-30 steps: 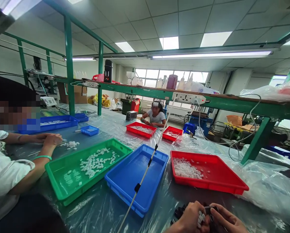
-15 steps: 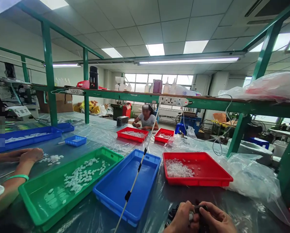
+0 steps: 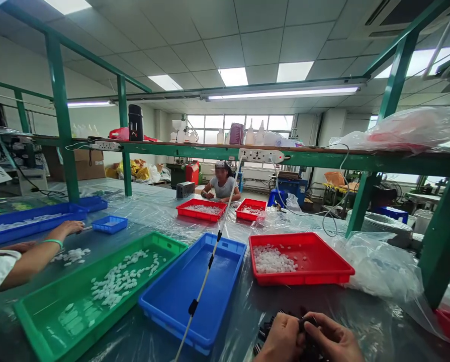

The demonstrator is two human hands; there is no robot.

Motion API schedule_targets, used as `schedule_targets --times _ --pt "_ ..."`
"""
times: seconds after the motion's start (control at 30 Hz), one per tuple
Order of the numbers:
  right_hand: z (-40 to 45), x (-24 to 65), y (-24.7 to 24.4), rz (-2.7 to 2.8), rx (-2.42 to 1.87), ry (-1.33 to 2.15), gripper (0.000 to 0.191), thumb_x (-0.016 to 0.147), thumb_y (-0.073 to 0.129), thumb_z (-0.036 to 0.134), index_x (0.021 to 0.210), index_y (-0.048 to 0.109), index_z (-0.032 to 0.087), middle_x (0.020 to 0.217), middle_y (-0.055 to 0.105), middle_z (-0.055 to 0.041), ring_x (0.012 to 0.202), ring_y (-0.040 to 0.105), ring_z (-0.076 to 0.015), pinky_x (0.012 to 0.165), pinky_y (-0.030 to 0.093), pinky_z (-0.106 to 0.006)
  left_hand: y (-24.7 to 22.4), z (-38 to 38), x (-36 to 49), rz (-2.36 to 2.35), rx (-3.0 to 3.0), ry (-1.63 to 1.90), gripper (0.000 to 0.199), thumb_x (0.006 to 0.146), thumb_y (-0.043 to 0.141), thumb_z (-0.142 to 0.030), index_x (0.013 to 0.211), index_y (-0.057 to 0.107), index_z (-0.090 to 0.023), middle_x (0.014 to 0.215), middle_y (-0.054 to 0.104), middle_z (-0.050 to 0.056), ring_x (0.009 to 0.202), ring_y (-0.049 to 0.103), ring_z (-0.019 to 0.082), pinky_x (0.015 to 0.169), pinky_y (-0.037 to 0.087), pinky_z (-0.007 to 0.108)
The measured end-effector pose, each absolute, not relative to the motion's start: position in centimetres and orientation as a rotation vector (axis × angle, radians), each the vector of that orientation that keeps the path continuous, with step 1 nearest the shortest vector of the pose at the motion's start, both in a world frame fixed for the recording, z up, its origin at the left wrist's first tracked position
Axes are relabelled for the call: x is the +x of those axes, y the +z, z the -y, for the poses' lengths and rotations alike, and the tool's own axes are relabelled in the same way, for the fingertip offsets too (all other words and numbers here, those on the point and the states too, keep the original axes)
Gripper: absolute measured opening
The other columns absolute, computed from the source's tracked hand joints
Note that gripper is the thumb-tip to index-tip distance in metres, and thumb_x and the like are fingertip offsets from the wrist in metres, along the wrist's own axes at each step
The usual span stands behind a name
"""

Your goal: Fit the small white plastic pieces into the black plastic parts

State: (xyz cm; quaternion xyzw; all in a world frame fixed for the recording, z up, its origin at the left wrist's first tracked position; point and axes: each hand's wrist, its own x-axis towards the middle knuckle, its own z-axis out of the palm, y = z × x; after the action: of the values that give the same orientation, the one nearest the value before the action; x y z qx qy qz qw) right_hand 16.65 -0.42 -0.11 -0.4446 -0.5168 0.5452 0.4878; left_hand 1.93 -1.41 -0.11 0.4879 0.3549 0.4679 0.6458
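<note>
At the bottom right, my left hand [image 3: 282, 336] is closed, its fingers pinched around a small dark piece [image 3: 303, 322]. Close beside it on the right, my right hand [image 3: 332, 336] grips the same dark piece between thumb and fingers. More dark pieces [image 3: 264, 332] lie under and to the left of my left hand; my hands partly hide them. Just beyond my hands is a red tray [image 3: 303, 279] with many small white pieces [image 3: 273, 259] heaped on its left side. To the left stands a blue tray [image 3: 194, 286] with nothing in it.
A green tray [image 3: 39, 322] with white pieces stands at the left. A co-worker's arm [image 3: 32, 261] reaches in there near a small blue tray [image 3: 110, 224]. A thin cable [image 3: 205, 276] crosses the blue tray. Clear plastic [image 3: 383, 266] lies at the right; a person sits opposite.
The view has shifted a little to the right. At the left, the co-worker's hand has reached forward toward the small blue tray. My hands stay together on the dark piece.
</note>
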Motion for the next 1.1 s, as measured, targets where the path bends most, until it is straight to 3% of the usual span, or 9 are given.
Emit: schedule_targets --times 0.1,0.2,0.3,0.47,0.6,0.8,0.97,1.1 --pt "0.8 16.7 0.1 1.200 -1.087 1.299 0.041 0.053 0.086 0.050 0.078 0.075 0.019 0.066 0.069 -0.0025 0.057 0.061 -0.0176 0.052 0.047 -0.024 0.1 2.0 1.9 -0.808 1.167 1.074 0.035 0.072 0.045 -0.049 0.051 0.037 -0.022 0.042 0.028 -0.007 0.038 0.020 0.006 0.044 0.013 0.026" --pt "0.7 18.0 0.9 1.126 -1.041 1.354 0.043 0.057 0.086 0.049 0.083 0.072 0.018 0.053 0.056 0.0038 0.041 0.039 -0.0066 0.040 0.028 -0.019 0.6 2.4 1.5 -0.759 1.139 1.059 0.029 0.073 0.040 -0.045 0.057 0.042 -0.021 0.044 0.031 -0.007 0.040 0.019 0.007 0.044 0.012 0.025" --pt "-0.1 20.7 1.5 1.082 -1.027 1.244 0.045 0.059 0.085 0.048 0.087 0.069 0.016 0.052 0.050 0.0058 0.042 0.032 -0.0054 0.040 0.020 -0.020 1.0 2.2 1.1 -0.799 1.176 1.062 0.029 0.077 0.036 -0.045 0.061 0.043 -0.021 0.045 0.031 -0.007 0.040 0.019 0.008 0.044 0.013 0.024" --pt "-0.7 24.2 0.5 1.069 -1.226 0.865 0.050 0.060 0.081 0.054 0.089 0.070 0.014 0.060 0.059 0.0016 0.047 0.042 -0.0097 0.046 0.032 -0.024 0.5 1.8 1.0 -0.988 1.433 1.174 0.031 0.083 0.035 -0.038 0.061 0.046 -0.020 0.053 0.039 -0.004 0.050 0.033 0.011 0.050 0.025 0.025" --pt "-0.6 24.0 -0.9 1.283 -1.278 0.717 0.048 0.066 0.075 0.056 0.089 0.074 0.014 0.076 0.070 -0.0059 0.071 0.060 -0.0198 0.067 0.047 -0.031 -0.3 1.9 1.2 -1.111 1.538 1.205 0.030 0.086 0.035 -0.034 0.065 0.049 -0.019 0.059 0.043 -0.003 0.058 0.041 0.014 0.056 0.030 0.026" --pt "-0.3 23.2 -1.4 1.399 -1.272 0.773 0.045 0.076 0.066 0.058 0.091 0.074 0.016 0.087 0.075 -0.0097 0.082 0.066 -0.0253 0.068 0.048 -0.032 -0.3 1.9 0.9 -1.201 1.633 1.160 0.027 0.087 0.036 -0.029 0.076 0.058 -0.019 0.066 0.055 -0.001 0.063 0.050 0.016 0.060 0.037 0.026" --pt "0.5 22.6 -0.8 1.505 -1.260 0.818 0.041 0.081 0.062 0.055 0.089 0.073 0.016 0.084 0.074 -0.0070 0.070 0.063 -0.0203 0.064 0.046 -0.030 0.7 2.5 0.8 -1.140 1.742 1.135 0.030 0.090 0.036 -0.028 0.085 0.064 -0.018 0.081 0.067 0.003 0.079 0.061 0.020 0.074 0.044 0.029" --pt "1.0 22.2 -0.8 1.649 -1.226 0.727 0.036 0.085 0.058 0.052 0.089 0.075 0.021 0.091 0.074 -0.0072 0.081 0.063 -0.0226 0.074 0.048 -0.033 1.3 2.8 0.7 -1.106 1.734 1.168 0.034 0.092 0.035 -0.030 0.089 0.066 -0.018 0.086 0.070 0.004 0.085 0.064 0.021 0.080 0.047 0.030"
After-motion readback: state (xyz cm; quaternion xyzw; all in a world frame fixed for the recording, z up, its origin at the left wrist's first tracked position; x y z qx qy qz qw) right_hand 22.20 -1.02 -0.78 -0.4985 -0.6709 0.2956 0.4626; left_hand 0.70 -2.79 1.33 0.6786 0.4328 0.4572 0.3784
